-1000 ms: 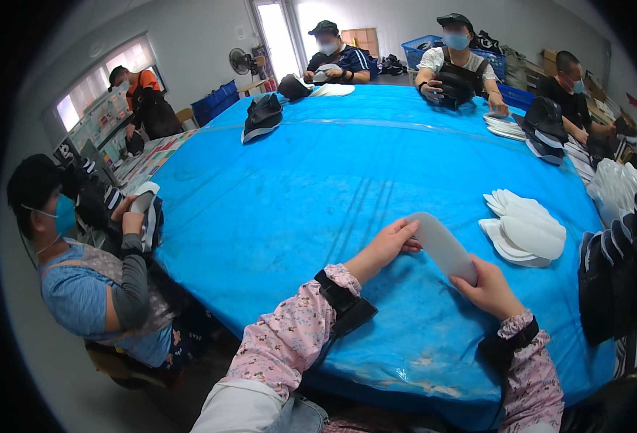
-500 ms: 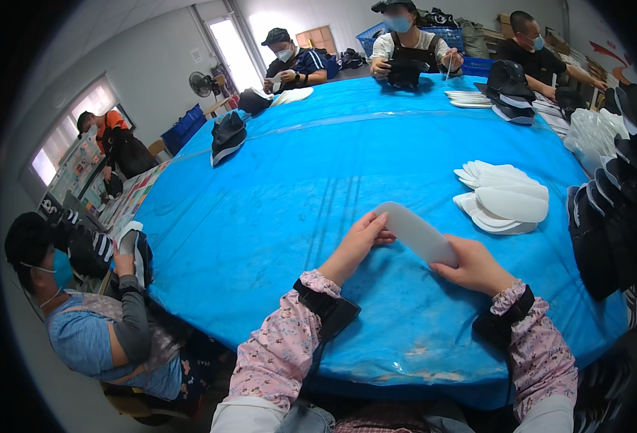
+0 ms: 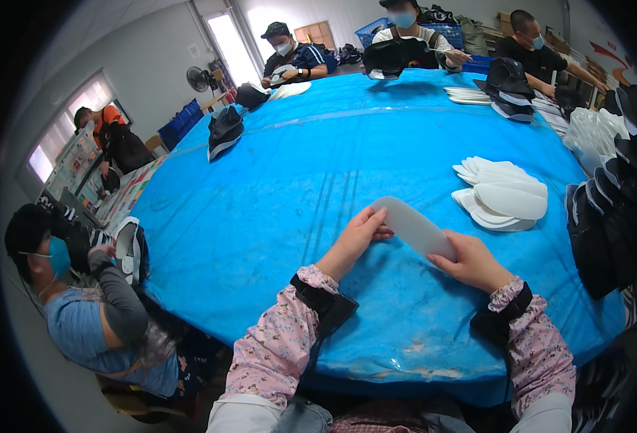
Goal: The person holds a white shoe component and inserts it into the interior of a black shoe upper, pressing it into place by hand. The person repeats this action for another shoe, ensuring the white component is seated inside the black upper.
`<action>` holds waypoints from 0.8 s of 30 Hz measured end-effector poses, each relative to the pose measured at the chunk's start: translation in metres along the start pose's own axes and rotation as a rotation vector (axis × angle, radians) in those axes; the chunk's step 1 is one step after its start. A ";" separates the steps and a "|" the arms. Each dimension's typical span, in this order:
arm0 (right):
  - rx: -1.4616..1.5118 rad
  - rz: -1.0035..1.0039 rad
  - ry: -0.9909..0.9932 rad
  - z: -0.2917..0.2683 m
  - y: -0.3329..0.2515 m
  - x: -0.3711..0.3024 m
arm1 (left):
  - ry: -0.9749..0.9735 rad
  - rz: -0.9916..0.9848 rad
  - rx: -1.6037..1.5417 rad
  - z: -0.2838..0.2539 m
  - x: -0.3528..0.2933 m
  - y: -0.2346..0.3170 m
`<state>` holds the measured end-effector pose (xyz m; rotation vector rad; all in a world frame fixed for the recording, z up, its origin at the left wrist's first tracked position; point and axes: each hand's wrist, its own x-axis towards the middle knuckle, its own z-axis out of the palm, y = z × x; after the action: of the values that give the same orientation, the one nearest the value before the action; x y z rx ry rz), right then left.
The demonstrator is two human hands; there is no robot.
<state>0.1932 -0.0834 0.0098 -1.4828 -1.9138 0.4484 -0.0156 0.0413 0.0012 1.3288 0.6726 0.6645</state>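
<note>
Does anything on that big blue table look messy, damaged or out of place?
Only the blue table cover: near the front edge it is scuffed, with pale worn patches. Otherwise things look orderly. Both hands, left and right, hold a white insole, and more white insoles sit fanned in a stack.

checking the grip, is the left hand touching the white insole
Touching: the head view shows the left hand fingertips on the white insole at its far end.

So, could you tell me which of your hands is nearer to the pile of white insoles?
Right. The right hand holds the near end of an insole just below the pile; the left hand is farther left.
</note>
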 end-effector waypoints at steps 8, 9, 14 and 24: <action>0.018 0.033 -0.050 -0.002 -0.002 0.001 | -0.001 0.008 0.010 0.001 -0.002 0.002; 0.013 0.037 -0.052 -0.002 -0.002 0.001 | 0.008 0.004 0.011 0.002 -0.002 0.002; -0.011 0.031 -0.050 -0.001 0.001 0.001 | 0.010 0.003 0.016 0.002 -0.002 0.003; 0.222 0.059 0.000 -0.004 -0.002 0.002 | 0.013 0.012 0.007 0.003 -0.005 0.008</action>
<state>0.1943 -0.0831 0.0144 -1.3952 -1.7605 0.6654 -0.0171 0.0369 0.0094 1.3372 0.6780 0.6815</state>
